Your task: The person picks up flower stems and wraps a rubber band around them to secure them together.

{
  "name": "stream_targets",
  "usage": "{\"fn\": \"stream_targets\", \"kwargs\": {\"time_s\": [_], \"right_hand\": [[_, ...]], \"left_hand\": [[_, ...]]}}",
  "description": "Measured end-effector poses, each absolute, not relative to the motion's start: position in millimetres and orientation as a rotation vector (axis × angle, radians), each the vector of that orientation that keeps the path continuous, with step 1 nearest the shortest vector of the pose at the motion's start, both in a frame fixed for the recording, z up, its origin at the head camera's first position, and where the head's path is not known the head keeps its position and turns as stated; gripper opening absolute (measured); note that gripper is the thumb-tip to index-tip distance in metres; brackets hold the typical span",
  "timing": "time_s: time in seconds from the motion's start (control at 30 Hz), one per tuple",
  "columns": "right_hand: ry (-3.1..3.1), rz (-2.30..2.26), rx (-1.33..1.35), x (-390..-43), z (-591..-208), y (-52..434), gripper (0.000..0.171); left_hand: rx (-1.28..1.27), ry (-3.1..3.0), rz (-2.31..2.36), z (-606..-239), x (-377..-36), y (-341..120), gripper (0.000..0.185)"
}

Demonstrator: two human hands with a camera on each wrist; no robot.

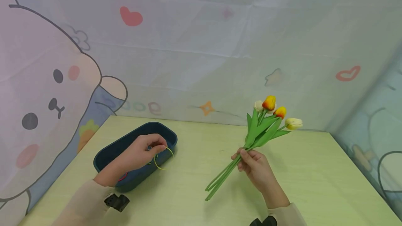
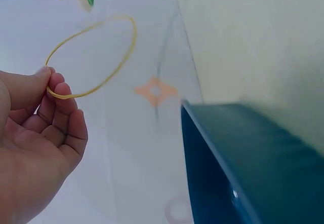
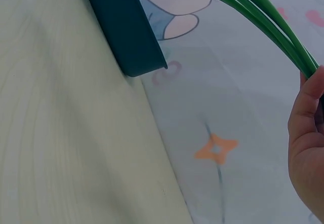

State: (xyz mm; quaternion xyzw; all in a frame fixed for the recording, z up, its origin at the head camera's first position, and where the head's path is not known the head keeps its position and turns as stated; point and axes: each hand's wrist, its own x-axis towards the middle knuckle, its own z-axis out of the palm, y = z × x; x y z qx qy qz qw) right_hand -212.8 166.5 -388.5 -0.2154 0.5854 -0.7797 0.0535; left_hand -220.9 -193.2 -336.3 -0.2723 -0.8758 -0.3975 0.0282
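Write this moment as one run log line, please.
left hand: pinches rubber band | right hand: grips tulip bunch | tray: on table

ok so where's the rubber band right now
In the head view, the rubber band is pinched in the left hand, over the blue tray.

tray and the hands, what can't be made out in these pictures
- Tray inside: in the head view the left hand covers part of it; the left wrist view shows only its outer wall.
- Rubber band: the pinched part is hidden by the fingers.
- Tulips: blurred and cut off by the top edge in the left wrist view.
- Right hand: cut off by the right edge in the right wrist view, so its grip on the stems is hidden there.
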Motion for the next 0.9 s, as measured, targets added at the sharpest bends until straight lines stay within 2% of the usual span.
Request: {"fn": "stream_targets", "kwargs": {"time_s": [0.53, 0.9], "right_hand": [[1.724, -2.438, -0.712, -209.1, -382.4, 169.0, 0.025], [1.712, -2.467, -0.737, -209.1, -380.9, 169.8, 0.028]], "left_hand": [[-1.217, -2.563, -1.275, -333.8, -203.3, -149.9, 0.007], [-1.310, -2.547, -1.319, -333.4, -197.7, -134.4, 0.006]]}}
